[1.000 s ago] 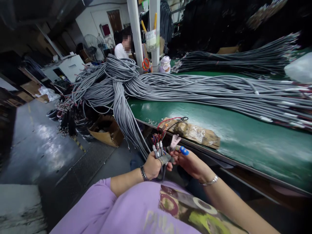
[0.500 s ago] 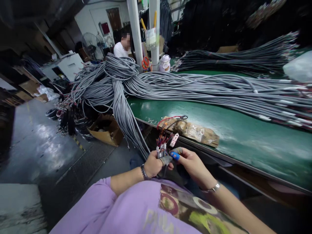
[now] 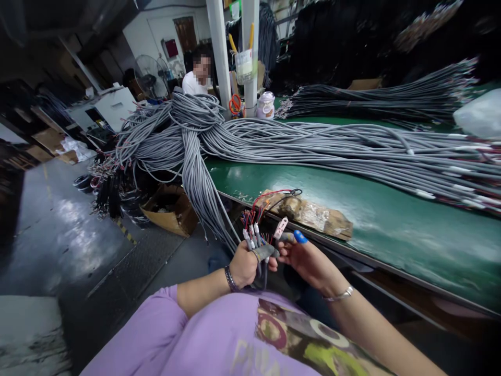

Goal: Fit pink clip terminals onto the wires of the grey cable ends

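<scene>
My left hand [image 3: 243, 265] is closed around a small bundle of grey cables [image 3: 252, 242] near their ends. White sleeves and bare red, blue and orange wires stick up above that fist, and its thumb wears a grey covering. Just to the right is my right hand [image 3: 311, 261], its blue-tipped thumb raised away from the other fingers. The grey-wrapped forefinger reaches close to the left thumb; whether it touches a cable cannot be made out. Behind that forefinger stands a small pale pink piece [image 3: 281, 228] with holes, by the table edge.
A worn wooden board [image 3: 331, 222] with red and black leads lies along the green table [image 3: 391, 230]. Long grey cables [image 3: 313, 138] cross the table and hang off its left end. A cardboard box [image 3: 170, 214] sits below. A person [image 3: 194, 83] is behind the cables.
My right thumb has lifted off its forefinger, and the right hand has moved slightly right and opened. The wire ends in my left hand have shifted a little left and spread apart.
</scene>
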A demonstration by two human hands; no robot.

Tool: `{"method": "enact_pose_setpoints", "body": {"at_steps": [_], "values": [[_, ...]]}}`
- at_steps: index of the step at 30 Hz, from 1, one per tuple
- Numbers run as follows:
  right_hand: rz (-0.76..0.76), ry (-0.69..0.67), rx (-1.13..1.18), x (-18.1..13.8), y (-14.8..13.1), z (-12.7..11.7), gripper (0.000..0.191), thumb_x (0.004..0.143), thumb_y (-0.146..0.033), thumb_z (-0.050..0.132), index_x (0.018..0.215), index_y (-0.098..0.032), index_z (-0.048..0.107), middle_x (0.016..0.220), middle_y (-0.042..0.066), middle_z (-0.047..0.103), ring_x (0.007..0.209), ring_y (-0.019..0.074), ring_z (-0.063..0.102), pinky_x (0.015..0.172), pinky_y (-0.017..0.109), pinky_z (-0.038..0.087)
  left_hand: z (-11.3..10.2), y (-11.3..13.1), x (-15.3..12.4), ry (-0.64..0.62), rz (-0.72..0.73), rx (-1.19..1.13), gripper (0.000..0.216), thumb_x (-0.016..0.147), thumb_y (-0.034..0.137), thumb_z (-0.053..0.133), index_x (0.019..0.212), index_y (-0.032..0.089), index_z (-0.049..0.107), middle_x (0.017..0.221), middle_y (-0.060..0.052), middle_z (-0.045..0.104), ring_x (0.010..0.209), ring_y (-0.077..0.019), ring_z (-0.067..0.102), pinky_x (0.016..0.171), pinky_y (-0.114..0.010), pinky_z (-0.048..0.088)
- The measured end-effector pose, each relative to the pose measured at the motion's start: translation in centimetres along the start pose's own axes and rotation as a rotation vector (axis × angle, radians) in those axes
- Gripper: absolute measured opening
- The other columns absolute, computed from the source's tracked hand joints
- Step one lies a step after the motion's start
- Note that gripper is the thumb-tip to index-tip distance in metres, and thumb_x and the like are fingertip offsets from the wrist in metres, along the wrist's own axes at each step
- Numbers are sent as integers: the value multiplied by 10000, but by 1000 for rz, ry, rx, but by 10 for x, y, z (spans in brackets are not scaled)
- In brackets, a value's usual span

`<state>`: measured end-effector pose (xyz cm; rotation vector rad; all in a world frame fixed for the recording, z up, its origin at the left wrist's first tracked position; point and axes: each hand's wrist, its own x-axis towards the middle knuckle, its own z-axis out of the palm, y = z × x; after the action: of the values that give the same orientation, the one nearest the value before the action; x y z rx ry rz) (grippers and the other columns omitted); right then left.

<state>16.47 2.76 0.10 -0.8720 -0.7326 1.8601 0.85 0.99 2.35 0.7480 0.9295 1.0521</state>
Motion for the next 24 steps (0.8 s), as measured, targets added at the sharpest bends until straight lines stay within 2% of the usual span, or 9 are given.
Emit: {"method": "enact_pose_setpoints", "body": {"at_steps": [3,6,9,11,12,14,17,20,24], "values": [[35,-38,16,11,-5,3,450,691,-635,676,795,-197,681,753,35,634,605,135,547,585,280,483,4,5,1,-23,-10,-17,427,521,477,822,584,112,609,450,-10,565,453,-134,571,546,-298,521],[-46,-48,-54,17,-5,10,392,719,-582,689,725,-192,650,613,-1,560,524,121,487,520,267,433,4,6,3,-11,-26,-17,431,513,476,825,601,111,613,463,-11,569,455,-131,568,536,-294,515],[-226,153,-154,19,0,13,399,682,-567,730,640,-191,603,519,-38,485,461,93,383,463,244,344,1,3,5,7,-44,-3,438,523,481,818,638,107,623,502,-30,594,492,-147,590,544,-303,515],[-317,275,-212,20,3,11,424,690,-604,700,627,-198,599,524,-30,510,464,97,384,468,251,336,-1,1,7,6,-56,13,444,534,491,810,641,102,624,523,-45,606,496,-151,591,537,-305,511],[-323,287,-214,21,4,10,440,703,-631,669,630,-202,607,535,-22,528,474,104,404,480,257,351,-1,0,7,0,-63,20,448,537,496,807,637,99,624,527,-50,607,492,-151,588,532,-305,509],[-261,226,-147,25,6,8,467,717,-669,625,649,-208,632,567,-5,564,506,123,455,509,268,393,-1,-1,8,-7,-67,28,453,534,498,807,628,95,622,527,-54,606,480,-146,579,520,-299,502],[-143,137,35,32,6,6,445,692,-652,668,700,-207,667,640,16,628,560,145,526,541,281,441,2,-1,9,3,-63,24,455,511,486,819,634,94,624,536,-49,611,454,-127,557,494,-281,490],[-127,154,152,38,5,8,394,671,-593,727,700,-205,663,640,5,641,565,142,545,551,277,453,4,-2,10,4,-69,15,450,499,466,827,657,93,630,585,-56,635,444,-113,543,474,-272,486],[-147,165,197,38,6,12,399,656,-584,743,692,-198,651,627,-2,636,560,135,542,551,268,455,3,-4,12,-12,-70,19,451,503,463,824,660,86,634,621,-71,648,463,-116,552,474,-273,493]]}}
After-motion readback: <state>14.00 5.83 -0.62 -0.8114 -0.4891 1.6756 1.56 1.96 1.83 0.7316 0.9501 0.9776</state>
